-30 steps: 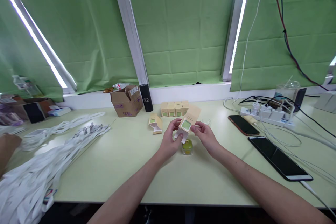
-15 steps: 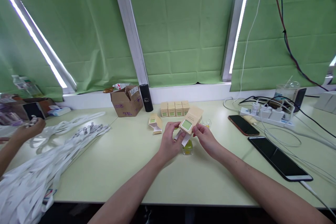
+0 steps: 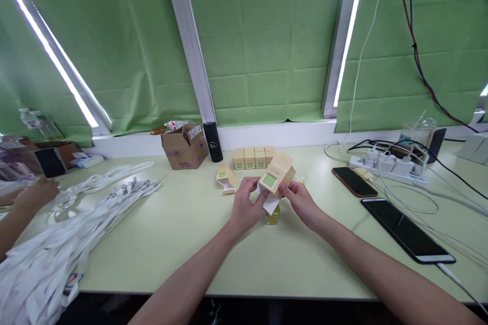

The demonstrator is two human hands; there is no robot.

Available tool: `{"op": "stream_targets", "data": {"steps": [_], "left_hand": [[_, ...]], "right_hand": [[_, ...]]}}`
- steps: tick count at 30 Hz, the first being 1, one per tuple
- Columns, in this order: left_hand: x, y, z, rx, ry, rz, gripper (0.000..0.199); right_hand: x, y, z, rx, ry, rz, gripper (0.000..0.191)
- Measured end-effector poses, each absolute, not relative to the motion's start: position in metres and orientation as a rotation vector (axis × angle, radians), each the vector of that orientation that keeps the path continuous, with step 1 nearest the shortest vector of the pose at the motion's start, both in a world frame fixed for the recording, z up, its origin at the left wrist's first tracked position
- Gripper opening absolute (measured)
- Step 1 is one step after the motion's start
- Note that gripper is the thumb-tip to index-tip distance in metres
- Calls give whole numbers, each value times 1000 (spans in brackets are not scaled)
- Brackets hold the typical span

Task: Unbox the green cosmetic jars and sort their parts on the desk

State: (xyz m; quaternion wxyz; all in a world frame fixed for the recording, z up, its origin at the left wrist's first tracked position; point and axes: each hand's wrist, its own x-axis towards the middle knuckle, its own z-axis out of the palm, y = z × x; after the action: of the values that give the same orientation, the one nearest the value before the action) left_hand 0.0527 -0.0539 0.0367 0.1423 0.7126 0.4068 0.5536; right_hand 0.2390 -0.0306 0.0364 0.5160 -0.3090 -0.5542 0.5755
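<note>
Between my two hands is a small kraft cardboard box [image 3: 277, 172] with a green window, tilted above the table, a white inner flap showing at its lower end. My left hand [image 3: 246, 205] pinches its left side. My right hand [image 3: 301, 200] grips the right side with thumb and fingers. Just below the box stands a small clear container with yellow-green contents [image 3: 273, 216], partly hidden. Another clear container [image 3: 300, 178] shows behind my right hand. To the left a similar kraft box [image 3: 226, 180] lies with flaps open. Several closed kraft boxes [image 3: 254, 158] stand in a row behind.
A brown carton [image 3: 185, 147] and a black cylinder [image 3: 212, 142] stand by the wall. White straps [image 3: 76, 233] cover the left side, near another person's hands [image 3: 36, 194]. Two phones [image 3: 406, 228], cables and a power strip [image 3: 389, 170] lie to the right.
The box in my hands has opened out a little, and more of its white flap shows. At the far left, the other person's hand has moved slightly down and left.
</note>
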Motion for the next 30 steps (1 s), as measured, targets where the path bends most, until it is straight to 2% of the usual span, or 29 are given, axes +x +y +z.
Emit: {"op": "stream_targets", "data": {"steps": [5, 20, 30], "left_hand": [[52, -54, 35, 1990, 1094, 1554, 44], [42, -48, 37, 1727, 1126, 1585, 42], [46, -51, 44, 1770, 1077, 1459, 54]], "right_hand": [[239, -31, 38, -750, -1295, 1381, 64], [244, -31, 42, -812, -1194, 1304, 62], [245, -32, 40, -825, -1222, 1298, 61]]}}
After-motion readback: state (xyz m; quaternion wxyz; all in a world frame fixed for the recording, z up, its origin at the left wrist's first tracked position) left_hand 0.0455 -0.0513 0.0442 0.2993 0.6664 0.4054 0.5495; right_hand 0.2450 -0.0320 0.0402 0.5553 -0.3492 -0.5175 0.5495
